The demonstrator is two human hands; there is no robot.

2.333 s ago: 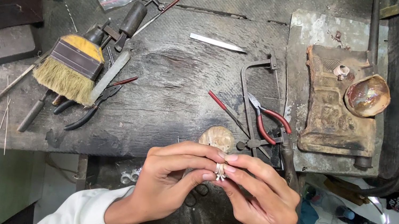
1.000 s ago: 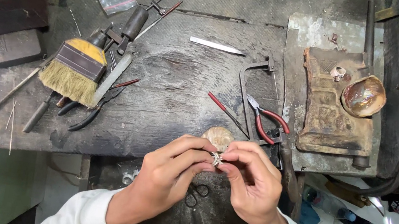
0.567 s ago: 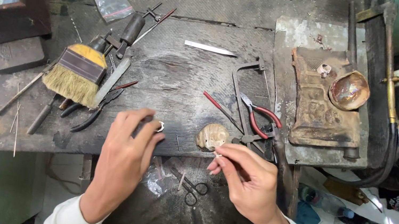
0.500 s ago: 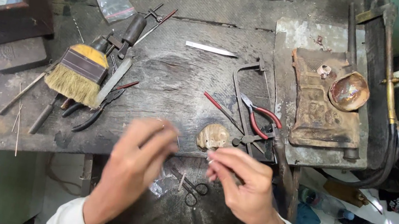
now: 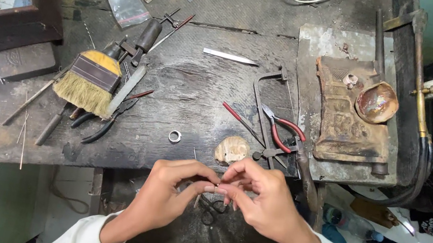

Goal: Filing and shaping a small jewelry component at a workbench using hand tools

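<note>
Left hand: your left hand (image 5: 168, 198) is curling in, thumb and forefinger closing to a pinch on a tiny piece (image 5: 215, 187) at the point where both hands are meeting.
Right hand: your right hand (image 5: 264, 203) is pinching the same piece from the other side, its remaining fingers arching loosely above; fingertips of the two hands are touching.
Piece: it is sitting between your fingertips, too small to tell its shape, and you are holding it just off the near edge of the bench (image 5: 204, 90).
Ring: a small metal ring (image 5: 175, 136) is lying on the bench just beyond your left hand, apart from your fingers.
Peg: a worn, pale wooden peg (image 5: 231, 150) is sticking out right above your right knuckles, near but not touching.
Scissors: small scissors (image 5: 209, 211) are lying under your hands, on the dark ledge below.
Pliers: red-handled pliers (image 5: 280, 131) are resting beyond your right hand, beside a saw frame (image 5: 261, 108).
Brush: a wide brush (image 5: 90, 80) is lying well beyond and to the left of your left hand, among dark tools.
Blade: a thin metal blade (image 5: 230, 56) is lying far ahead of both hands.
Block: a rusty block (image 5: 342, 122) with a shiny bowl (image 5: 377, 102) is sitting beyond and to the right of your right hand.
Box: a dark wooden box (image 5: 10, 8) is standing far off to your left.
</note>
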